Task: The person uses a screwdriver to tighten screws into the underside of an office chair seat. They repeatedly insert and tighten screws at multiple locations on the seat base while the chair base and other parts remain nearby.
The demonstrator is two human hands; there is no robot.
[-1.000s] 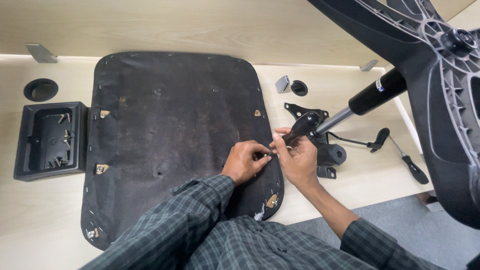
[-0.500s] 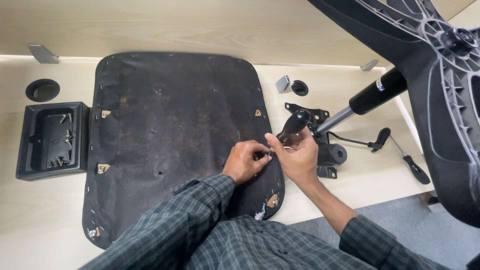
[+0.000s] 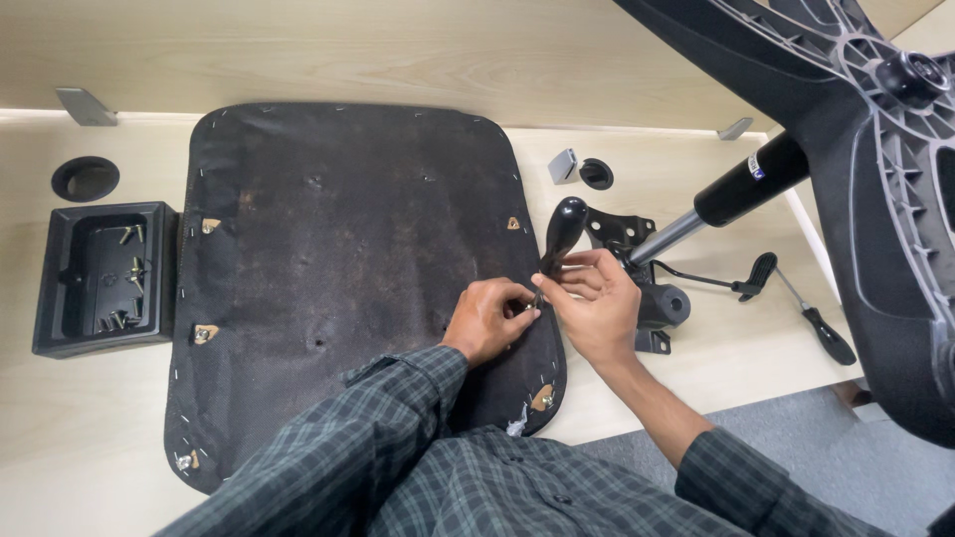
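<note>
**Screwdriver at the seat's right edge**

The screwdriver point(image 3: 557, 244) stands nearly upright, tip down on the seat bottom point(image 3: 348, 268), its rounded black handle leaning up and away. It looks stiff and light, best gripped by the handle. The right hand point(image 3: 595, 303) is closed around its shaft; the left hand point(image 3: 489, 318) pinches together at the tip. A parts tray point(image 3: 60, 288) sits far left.

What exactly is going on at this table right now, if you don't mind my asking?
A person in a checked shirt is working at the right edge of an upturned black seat pad. The right hand holds a black-handled tool upright; the left hand pinches at its tip. A chair base with gas cylinder lies to the right, and a black tray of bolts sits left.
</note>
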